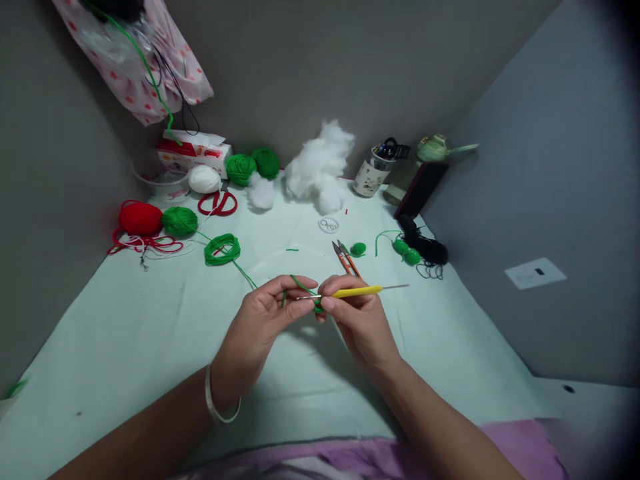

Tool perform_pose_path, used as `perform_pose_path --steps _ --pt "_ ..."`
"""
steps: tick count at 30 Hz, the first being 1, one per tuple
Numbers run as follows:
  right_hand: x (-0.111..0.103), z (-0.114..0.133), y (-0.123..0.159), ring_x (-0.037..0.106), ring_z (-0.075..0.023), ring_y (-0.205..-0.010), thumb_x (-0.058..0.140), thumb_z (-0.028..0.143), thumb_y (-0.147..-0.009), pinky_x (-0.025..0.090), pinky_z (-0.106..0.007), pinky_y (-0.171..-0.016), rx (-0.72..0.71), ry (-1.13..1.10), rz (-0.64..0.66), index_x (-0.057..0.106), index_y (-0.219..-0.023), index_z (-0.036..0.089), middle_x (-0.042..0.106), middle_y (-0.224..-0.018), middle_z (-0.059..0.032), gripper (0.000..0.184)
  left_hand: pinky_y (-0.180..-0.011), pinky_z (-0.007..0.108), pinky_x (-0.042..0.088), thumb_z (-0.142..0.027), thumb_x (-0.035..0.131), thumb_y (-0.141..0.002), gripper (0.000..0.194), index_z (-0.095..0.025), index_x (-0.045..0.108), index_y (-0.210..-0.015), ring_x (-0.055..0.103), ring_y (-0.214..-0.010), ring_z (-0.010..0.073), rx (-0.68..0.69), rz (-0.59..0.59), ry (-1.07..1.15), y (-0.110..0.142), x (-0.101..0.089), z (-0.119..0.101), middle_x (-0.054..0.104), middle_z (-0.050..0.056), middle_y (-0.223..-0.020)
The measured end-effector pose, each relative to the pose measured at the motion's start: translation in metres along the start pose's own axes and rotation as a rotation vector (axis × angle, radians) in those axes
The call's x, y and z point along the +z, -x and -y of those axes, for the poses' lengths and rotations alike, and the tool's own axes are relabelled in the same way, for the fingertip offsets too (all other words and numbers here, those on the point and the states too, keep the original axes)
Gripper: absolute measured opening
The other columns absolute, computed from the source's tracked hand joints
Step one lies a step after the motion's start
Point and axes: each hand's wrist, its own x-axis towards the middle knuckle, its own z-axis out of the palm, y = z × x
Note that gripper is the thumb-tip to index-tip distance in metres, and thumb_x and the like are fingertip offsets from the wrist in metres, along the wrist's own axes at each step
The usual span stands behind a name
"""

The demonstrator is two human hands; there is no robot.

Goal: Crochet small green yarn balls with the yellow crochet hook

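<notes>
My right hand point(357, 313) pinches a yellow-handled crochet hook point(357, 291), its metal tip pointing left. Between the fingertips of both hands sits a small piece of green crochet work point(319, 306), mostly covered by the fingers. My left hand point(267, 313) grips this piece from the left, with green yarn looped over its index finger. That yarn runs back to a loose green coil point(222, 249) on the table, left of the hands. Just beyond my right hand lie orange-handled thread snips point(347, 259) and a little green crocheted ball point(358, 249).
Red yarn point(141, 218), a green ball point(180, 221) and red-handled scissors point(217, 203) lie at the left. White stuffing point(320, 167) is heaped at the back. A pen cup point(371, 175), a dark phone point(421, 190) and black yarn point(427, 247) stand or lie at right.
</notes>
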Motion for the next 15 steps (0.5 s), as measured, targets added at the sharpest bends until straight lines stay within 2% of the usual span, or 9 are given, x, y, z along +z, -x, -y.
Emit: perform_pose_path --steps 3,7,11,15 --pt "0.0013 0.0028 -0.002 0.062 -0.0097 -0.054 0.093 0.028 -0.07 0.053 -0.023 -0.054 0.076 -0.11 0.035 0.071 -0.074 0.021 0.067 -0.069 0.0044 0.024 -0.08 0.031 0.052 -0.024 0.086 -0.082 0.02 -0.019 0.078 -0.1 0.069 -0.072 0.0159 -0.035 0.025 0.051 -0.0009 0.0007 -0.0022 0.074 0.0 -0.077" --pt "-0.0004 0.0026 -0.0031 0.058 -0.0074 -0.05 0.093 0.029 -0.069 0.051 -0.021 -0.051 0.15 -0.183 0.103 0.067 -0.074 0.02 0.065 -0.069 0.0054 0.028 -0.079 0.028 0.05 -0.024 0.086 -0.083 0.026 -0.02 0.08 -0.108 0.071 -0.074 0.0149 -0.113 0.051 0.118 -0.0012 -0.0008 -0.0031 0.075 0.0 -0.08" --pt "-0.0036 0.0009 -0.002 0.056 -0.0073 -0.051 0.092 0.029 -0.072 0.049 -0.02 -0.05 0.167 -0.229 0.174 0.065 -0.074 0.021 0.062 -0.067 0.0061 0.028 -0.078 0.024 0.05 -0.022 0.084 -0.086 0.018 -0.022 0.082 -0.104 0.07 -0.07 0.0116 -0.133 0.145 0.18 -0.0017 -0.0015 -0.0057 0.075 -0.002 -0.077" --pt "-0.0051 0.0 -0.0006 0.057 -0.0064 -0.051 0.09 0.025 -0.074 0.049 -0.019 -0.053 0.167 -0.289 0.245 0.067 -0.075 0.021 0.061 -0.065 0.0068 0.023 -0.079 0.024 0.05 -0.022 0.082 -0.088 0.017 -0.022 0.083 -0.105 0.072 -0.071 0.012 -0.12 0.227 0.192 -0.0013 -0.0009 -0.0088 0.074 -0.002 -0.074"
